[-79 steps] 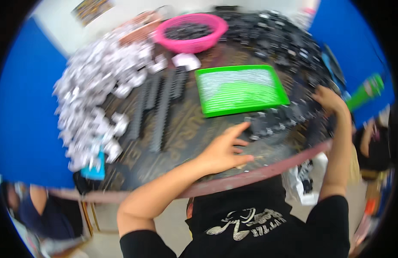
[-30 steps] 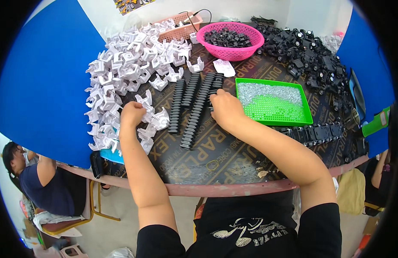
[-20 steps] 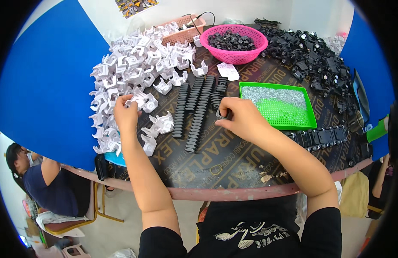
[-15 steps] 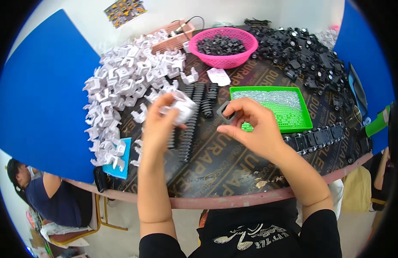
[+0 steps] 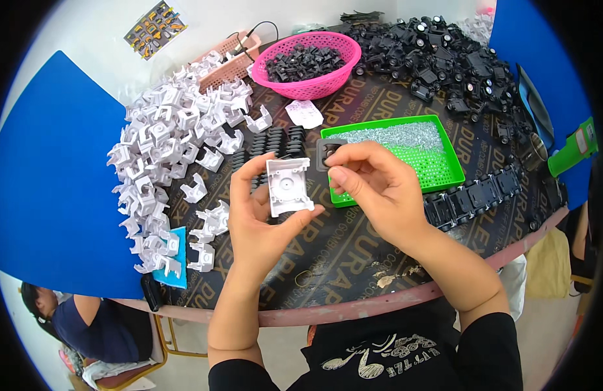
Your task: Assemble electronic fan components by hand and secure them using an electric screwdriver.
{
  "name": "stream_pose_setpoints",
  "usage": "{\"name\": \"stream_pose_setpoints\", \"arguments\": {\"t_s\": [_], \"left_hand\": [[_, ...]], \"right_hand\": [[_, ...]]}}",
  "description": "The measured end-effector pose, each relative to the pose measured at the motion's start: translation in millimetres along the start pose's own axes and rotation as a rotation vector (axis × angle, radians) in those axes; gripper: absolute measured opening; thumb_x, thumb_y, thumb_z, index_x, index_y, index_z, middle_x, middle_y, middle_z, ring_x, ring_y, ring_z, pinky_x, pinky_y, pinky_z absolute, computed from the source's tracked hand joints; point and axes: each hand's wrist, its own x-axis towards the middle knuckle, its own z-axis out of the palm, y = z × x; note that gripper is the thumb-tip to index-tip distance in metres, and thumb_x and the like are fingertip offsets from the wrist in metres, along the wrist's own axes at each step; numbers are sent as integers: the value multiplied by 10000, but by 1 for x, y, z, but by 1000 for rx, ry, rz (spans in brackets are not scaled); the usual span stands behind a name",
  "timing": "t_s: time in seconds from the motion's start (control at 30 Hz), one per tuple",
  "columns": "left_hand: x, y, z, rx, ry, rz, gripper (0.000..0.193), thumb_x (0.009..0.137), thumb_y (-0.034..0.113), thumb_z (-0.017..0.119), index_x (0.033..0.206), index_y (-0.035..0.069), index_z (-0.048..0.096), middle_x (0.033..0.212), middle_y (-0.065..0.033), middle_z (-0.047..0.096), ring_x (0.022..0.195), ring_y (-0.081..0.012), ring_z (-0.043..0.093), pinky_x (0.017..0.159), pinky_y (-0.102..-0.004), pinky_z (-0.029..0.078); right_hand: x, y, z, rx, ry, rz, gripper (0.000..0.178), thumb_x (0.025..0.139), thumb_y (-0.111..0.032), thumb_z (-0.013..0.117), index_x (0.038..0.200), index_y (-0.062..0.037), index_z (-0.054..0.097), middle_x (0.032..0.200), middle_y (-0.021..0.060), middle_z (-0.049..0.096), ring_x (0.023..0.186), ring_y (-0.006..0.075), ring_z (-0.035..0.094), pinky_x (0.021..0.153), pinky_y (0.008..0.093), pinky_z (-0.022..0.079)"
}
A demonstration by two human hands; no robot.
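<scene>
Left hand: grasping a white plastic part above the desk's near edge.
Right hand: pinching a small black piece beside it.

I saw the white plastic housing held up off the table, a squarish moulded piece with its flat face turned toward me, a round raised ring near the middle of that face and a low rim along its edges; it sat slightly tilted, its upper edge leaning away. Just beside its upper right corner was the small black part, a dark squarish piece, partly hidden by fingers, so I could not tell whether the two pieces touched
</scene>
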Motion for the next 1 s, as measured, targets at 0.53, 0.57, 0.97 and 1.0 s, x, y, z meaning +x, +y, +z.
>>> {"name": "stream_pose_setpoints", "arguments": {"t_s": [0.53, 0.57, 0.97, 1.0], "left_hand": [[-7, -27, 8, 330, -43, 396, 936, 580, 147, 934, 1324, 39, 376, 1294, -98, 434, 1168, -202, 502, 982, -348, 439], [-6, -27, 8, 329, -44, 395, 936, 580, 147, 934, 1324, 39, 376, 1294, -98, 434, 1168, -202, 502, 982, -348, 439], [-8, -27, 12, 556, 48, 599, 860, 605, 0, 874, 1325, 51, 407, 1269, -138, 442, 1147, -244, 514, 971, -353, 446], [-8, -29, 12, 528, 58, 606, 843, 605, -5, 870, 1314, 51, 417, 1265, -143, 438, 1146, -244, 511, 970, -352, 448]], "right_hand": [[2, -9, 3, 153, -84, 153, 273, 896, -31, 655, 1159, -19, 584, 973, 26, 596, 867, 83, 591, 803, 230, 487], [2, -11, 2, 153, -82, 154, 273, 896, -31, 655, 1159, -19, 584, 973, 26, 596, 867, 83, 591, 803, 230, 487], [-12, -11, 16, 162, 47, 145, 191, 887, -26, 666, 1070, 24, 640, 950, 72, 692, 845, 99, 648, 757, 251, 519], [-12, -11, 16, 163, 46, 146, 191, 887, -26, 666, 1070, 24, 640, 950, 72, 692, 845, 99, 648, 757, 251, 519]]}}
